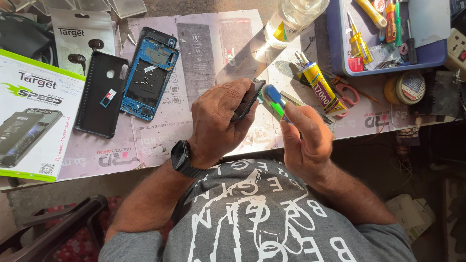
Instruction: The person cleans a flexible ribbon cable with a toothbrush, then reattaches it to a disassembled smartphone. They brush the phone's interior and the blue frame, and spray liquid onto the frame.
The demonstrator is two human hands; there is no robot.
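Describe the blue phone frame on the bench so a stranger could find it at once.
Start at the pink printed mat covering the workbench. Left of the left hand lie two phone-shaped pieces side by side. The blue phone frame is the right one, open with exposed innards, unlike the plain black phone case beside it.

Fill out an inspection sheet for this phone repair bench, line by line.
Surface: worktable covered with printed paper sheets, sunlit at the middle.
Job's things: dark phone part held on edge; blue and green tool meeting it.
Clutter: blue phone frame, black case, yellow glue tube, clear bottle, blue tray of screwdrivers, tape roll, white box, earphone pack.
Grippers: left hand grips the phone part, watch on its wrist; right hand grips the tool.
Cables: thin wires hang below the table edge on the right.
Surroundings: chair at lower left, socket strip at right edge.
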